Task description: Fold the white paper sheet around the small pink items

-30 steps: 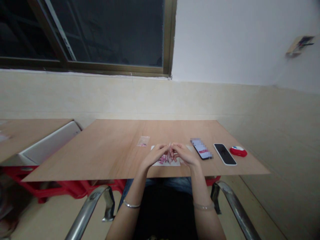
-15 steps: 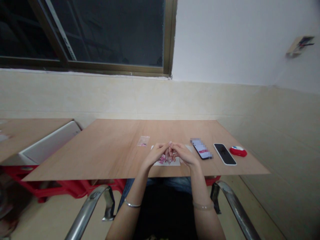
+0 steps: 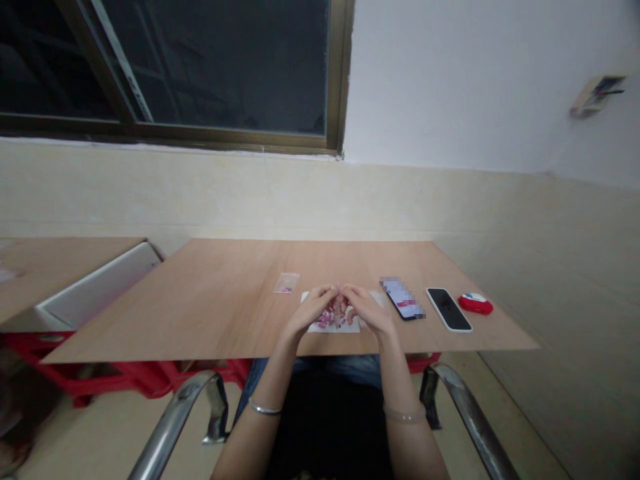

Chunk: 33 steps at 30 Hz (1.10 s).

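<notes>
My left hand (image 3: pixel 319 303) and my right hand (image 3: pixel 364 307) meet fingertip to fingertip above a white sheet (image 3: pixel 354 328). Both are closed in a pinch, and something thin and pale seems to hang between them, too small to name. Small pink and red pieces (image 3: pixel 324 321) lie scattered on the sheet under my fingers. Part of the sheet is hidden by my hands. A small clear plastic bag (image 3: pixel 287 283) with a few coloured bits in it lies to the left of my left hand.
Right of my hands lie a phone with a lit screen (image 3: pixel 403 298), a white-edged phone with a dark screen (image 3: pixel 449 309) and a red and white case (image 3: pixel 475 304). All rest on the wooden table (image 3: pixel 225 300). Metal chair arms (image 3: pixel 175 420) flank me.
My fingertips have shifted slightly, and the fingers below the thumbs have moved a little apart. The things on the table stay where they were.
</notes>
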Each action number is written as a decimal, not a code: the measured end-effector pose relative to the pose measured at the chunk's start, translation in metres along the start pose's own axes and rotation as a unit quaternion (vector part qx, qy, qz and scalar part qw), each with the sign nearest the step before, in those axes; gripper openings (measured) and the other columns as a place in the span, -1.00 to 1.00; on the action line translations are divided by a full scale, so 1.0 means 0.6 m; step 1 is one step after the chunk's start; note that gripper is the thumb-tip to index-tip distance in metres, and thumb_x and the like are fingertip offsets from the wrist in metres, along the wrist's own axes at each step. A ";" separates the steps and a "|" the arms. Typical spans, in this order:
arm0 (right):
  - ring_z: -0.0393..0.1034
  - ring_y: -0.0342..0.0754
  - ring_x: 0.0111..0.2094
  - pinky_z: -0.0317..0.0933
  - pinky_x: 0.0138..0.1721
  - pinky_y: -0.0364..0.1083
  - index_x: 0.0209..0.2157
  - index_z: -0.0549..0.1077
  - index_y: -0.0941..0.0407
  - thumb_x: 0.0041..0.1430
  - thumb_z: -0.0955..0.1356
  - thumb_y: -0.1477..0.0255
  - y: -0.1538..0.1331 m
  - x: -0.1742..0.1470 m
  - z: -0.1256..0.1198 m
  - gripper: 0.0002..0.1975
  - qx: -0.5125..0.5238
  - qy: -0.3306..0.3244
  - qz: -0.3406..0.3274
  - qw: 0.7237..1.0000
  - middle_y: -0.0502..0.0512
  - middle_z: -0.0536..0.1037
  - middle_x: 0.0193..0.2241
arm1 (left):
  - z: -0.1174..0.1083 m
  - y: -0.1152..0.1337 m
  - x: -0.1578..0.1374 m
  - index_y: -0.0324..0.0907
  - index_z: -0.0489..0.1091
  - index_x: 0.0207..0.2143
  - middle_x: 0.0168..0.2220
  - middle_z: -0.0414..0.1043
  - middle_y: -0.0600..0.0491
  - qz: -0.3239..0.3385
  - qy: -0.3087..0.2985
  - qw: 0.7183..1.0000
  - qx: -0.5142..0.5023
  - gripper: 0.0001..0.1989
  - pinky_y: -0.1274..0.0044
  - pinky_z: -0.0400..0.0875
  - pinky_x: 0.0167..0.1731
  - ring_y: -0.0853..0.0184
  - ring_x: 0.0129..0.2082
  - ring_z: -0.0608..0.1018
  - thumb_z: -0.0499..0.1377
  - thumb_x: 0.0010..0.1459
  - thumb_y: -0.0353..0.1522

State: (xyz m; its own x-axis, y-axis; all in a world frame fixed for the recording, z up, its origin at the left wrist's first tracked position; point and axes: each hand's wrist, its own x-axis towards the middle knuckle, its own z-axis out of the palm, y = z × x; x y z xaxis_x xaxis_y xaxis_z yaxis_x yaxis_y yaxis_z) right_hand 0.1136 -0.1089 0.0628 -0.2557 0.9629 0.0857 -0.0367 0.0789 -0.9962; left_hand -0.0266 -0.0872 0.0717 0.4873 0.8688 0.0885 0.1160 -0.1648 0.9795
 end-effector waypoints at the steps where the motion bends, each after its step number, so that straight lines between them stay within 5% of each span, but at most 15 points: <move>1: 0.21 -0.24 -0.69 0.07 -0.73 -0.27 -0.54 0.31 0.15 0.11 0.23 0.14 -0.002 0.000 0.003 -0.64 -0.020 0.007 -0.005 1.000 -0.07 0.32 -0.65 | 0.000 -0.003 0.002 -0.24 0.29 -0.57 -0.62 0.30 0.11 -0.002 0.007 1.000 -0.001 -0.63 0.61 0.18 -0.57 0.46 -0.60 0.32 0.00 0.10 -0.15; 17: 0.21 -0.20 -0.66 0.06 -0.64 -0.23 -0.55 0.28 0.11 0.17 0.17 0.16 0.038 0.026 0.006 -0.64 -0.108 0.048 -0.048 0.992 -0.06 0.32 -0.66 | -0.013 -0.052 0.024 -0.24 0.28 -0.54 -0.61 0.30 0.11 0.031 0.056 0.998 0.028 -0.63 0.61 0.20 -0.56 0.45 -0.61 0.34 -0.01 0.11 -0.14; 20: 0.25 -0.16 -0.57 0.05 -0.54 -0.20 -0.55 0.30 0.10 0.19 0.18 0.23 0.030 0.021 0.008 -0.67 -0.216 0.094 -0.049 0.971 -0.02 0.37 -0.62 | -0.011 -0.053 0.025 -0.23 0.26 -0.57 -0.61 0.25 0.12 0.047 0.096 0.990 0.093 -0.65 0.60 0.17 -0.55 0.45 -0.60 0.32 -0.02 0.12 -0.17; 26: 0.30 -0.11 -0.45 -0.05 -0.47 -0.16 -0.41 0.38 0.11 0.23 0.14 0.33 0.024 0.012 0.005 -0.73 -0.434 0.214 -0.027 0.875 0.09 0.48 -0.46 | -0.009 -0.043 0.015 -0.21 0.21 -0.60 -0.62 0.23 0.13 0.053 0.183 0.945 0.267 -0.69 0.58 0.09 -0.52 0.42 -0.56 0.31 -0.03 0.14 -0.25; 33: 0.33 -0.09 -0.46 -0.09 -0.50 -0.16 -0.44 0.42 0.10 0.22 0.17 0.28 0.027 0.007 0.007 -0.70 -0.428 0.223 -0.038 0.875 0.10 0.51 -0.46 | 0.005 -0.029 0.009 -0.21 0.26 -0.48 -0.50 0.33 0.09 0.090 0.196 0.938 0.273 -0.95 0.58 0.20 -0.44 0.38 -0.46 0.40 0.05 0.03 -0.43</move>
State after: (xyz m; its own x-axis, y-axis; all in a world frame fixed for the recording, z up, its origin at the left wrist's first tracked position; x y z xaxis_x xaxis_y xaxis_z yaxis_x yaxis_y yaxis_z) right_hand 0.1080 -0.1046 0.0471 0.1257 0.9360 0.3288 0.7493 0.1276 -0.6499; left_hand -0.0235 -0.0808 0.0544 0.1978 0.8916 0.4073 0.5400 -0.4459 0.7139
